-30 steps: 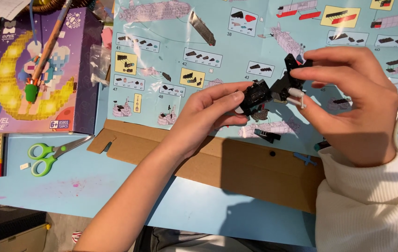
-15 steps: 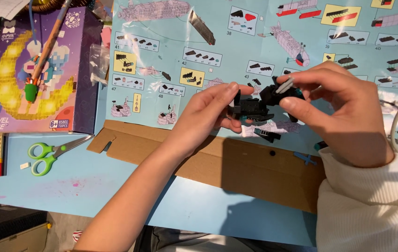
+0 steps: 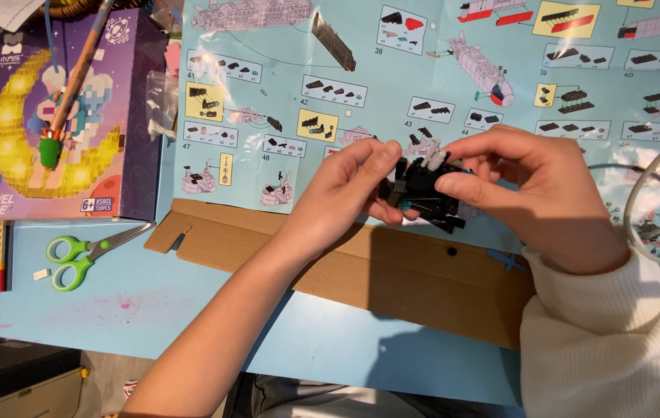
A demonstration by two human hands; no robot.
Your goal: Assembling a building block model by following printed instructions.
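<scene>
Now | model [image 3: 421,190]: small black brick build, white and teal bits on top, held above manual [image 3: 454,85] | left hand [image 3: 349,193]: pinching its left end | right hand [image 3: 535,193]: gripping its right side

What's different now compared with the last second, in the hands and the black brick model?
Both hands, left hand and right hand, drew the black brick model leftward and slightly lower over the instruction sheet. The model was turned, so a white piece now shows on top. Neither hand let go. The scissors, purple box and cardboard stayed put.
</scene>
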